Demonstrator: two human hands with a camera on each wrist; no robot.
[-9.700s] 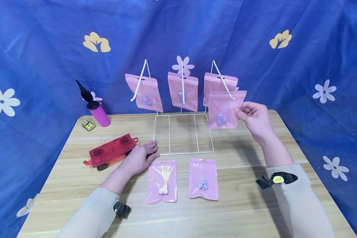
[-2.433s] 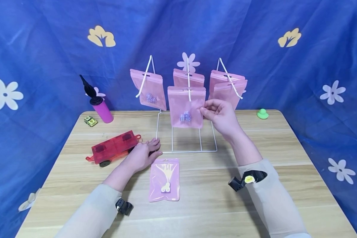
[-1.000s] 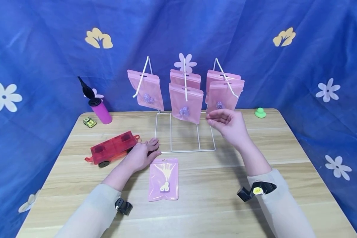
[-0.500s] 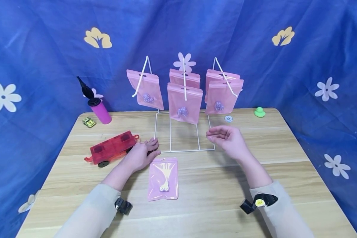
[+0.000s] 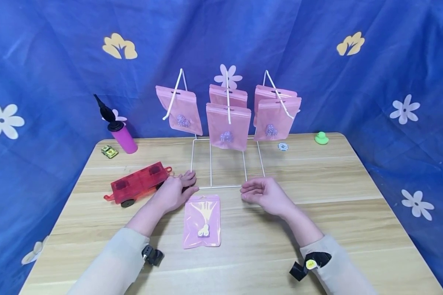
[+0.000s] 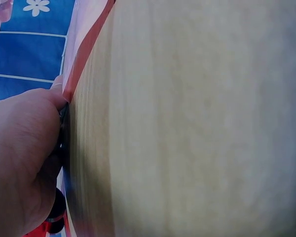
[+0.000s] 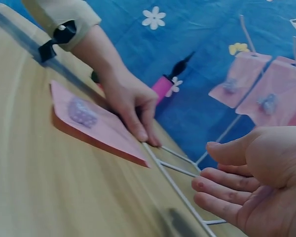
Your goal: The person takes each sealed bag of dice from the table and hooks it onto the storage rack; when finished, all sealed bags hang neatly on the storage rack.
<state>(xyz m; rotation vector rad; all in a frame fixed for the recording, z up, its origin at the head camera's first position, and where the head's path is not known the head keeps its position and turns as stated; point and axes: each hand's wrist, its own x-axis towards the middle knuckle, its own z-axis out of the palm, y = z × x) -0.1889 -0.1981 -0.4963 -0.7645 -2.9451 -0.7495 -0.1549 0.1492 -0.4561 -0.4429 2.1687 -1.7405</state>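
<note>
My left hand (image 5: 175,191) rests on the front left corner of the white wire rack (image 5: 221,187), thumb on the front bar. Just in front of that hand a pink zip pouch (image 5: 193,221) with dice in it lies flat on the table. My right hand (image 5: 263,194) hovers over the rack's front right corner, palm facing left, holding nothing; its fingers (image 7: 227,195) are loosely bent. Pink pouches with dice hang from the rack's hooks: one pouch (image 5: 179,108) on the left, two on the middle hook, the front pouch (image 5: 227,127) lower, and two on the right hook.
Left of the rack stand a red toy trailer (image 5: 138,182), a small yellow-green toy car (image 5: 109,151) and a magenta hand pump (image 5: 123,137) with a black nozzle. Behind the right side lie a round chip (image 5: 282,146) and a green toy duck (image 5: 321,138). A blue curtain hangs behind.
Two pouches my right hand held earlier now hang on the right and middle hooks. That hand has let go and moved down toward the rack's front. The left hand stays put.
</note>
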